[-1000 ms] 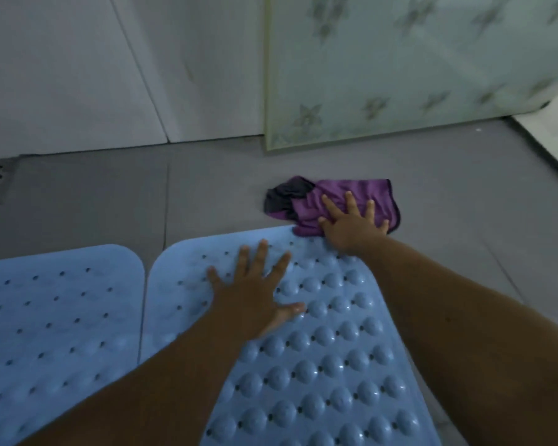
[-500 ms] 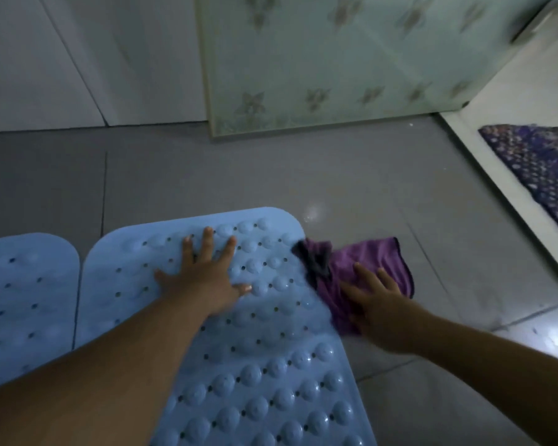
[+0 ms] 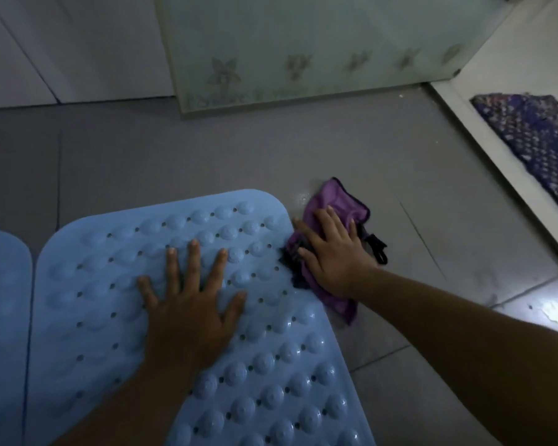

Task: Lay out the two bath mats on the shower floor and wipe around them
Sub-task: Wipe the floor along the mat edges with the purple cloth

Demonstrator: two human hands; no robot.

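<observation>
Two light blue bath mats with raised bumps and holes lie flat on the grey tiled floor. The larger-looking one point(image 3: 258, 317) fills the lower middle; only an edge of the second mat point(image 3: 0, 317) shows at the far left. My left hand point(image 3: 190, 304) presses flat on the middle mat with fingers spread. My right hand point(image 3: 332, 249) presses flat on a crumpled purple cloth point(image 3: 342, 204) lying on the floor against the mat's right edge, near its far corner. Part of the cloth is hidden under my palm.
A frosted glass panel with flower patterns point(image 3: 319, 49) stands at the back. White wall point(image 3: 62, 43) is at the back left. A raised white threshold point(image 3: 484, 149) runs along the right, with a dark patterned rug point(image 3: 535, 140) beyond it.
My right hand has slid the purple cloth from the mat's far edge round its corner to the right side, then a little forward again. My left hand stayed pressed on the mat.
</observation>
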